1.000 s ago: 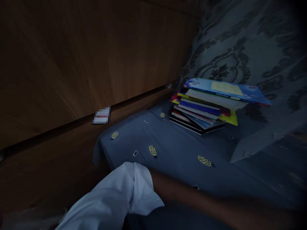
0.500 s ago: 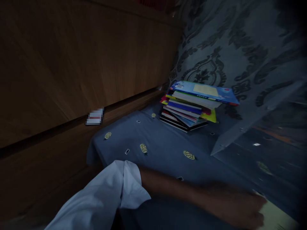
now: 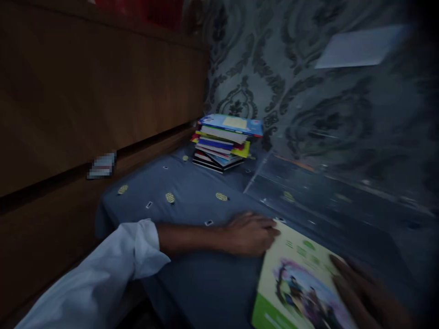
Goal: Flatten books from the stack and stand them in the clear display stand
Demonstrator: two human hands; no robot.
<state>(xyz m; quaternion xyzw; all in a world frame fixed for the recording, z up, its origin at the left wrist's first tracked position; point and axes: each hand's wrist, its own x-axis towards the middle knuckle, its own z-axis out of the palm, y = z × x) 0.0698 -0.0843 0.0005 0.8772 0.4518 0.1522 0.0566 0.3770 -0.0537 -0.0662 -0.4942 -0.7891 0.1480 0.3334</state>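
A cream-and-green book [image 3: 288, 278] with an illustrated cover lies at the lower right, partly cut off by the frame. My left hand [image 3: 252, 233] reaches across the blue cloth, its curled fingers closed on the book's upper left corner. From the right, my right hand [image 3: 366, 292] holds the book's right edge, with fingers over the cover; it is blurred and partly hidden in shadow. Farther back, a stack of books [image 3: 221, 146] stands near the wall, with a blue book on top.
A blue cloth with pineapple prints [image 3: 192, 210] covers the table. Clear plastic [image 3: 325, 196] lies along the right, against the patterned wall [image 3: 240, 82]. A wooden panel [image 3: 103, 91] borders the left, with a pixelated label [image 3: 102, 165]. A pale sheet [image 3: 360, 48] shows at upper right.
The view has swung right, so the book stack appears farther left. More of the cream-and-green book shows, and my right hand has come into view on its right edge.
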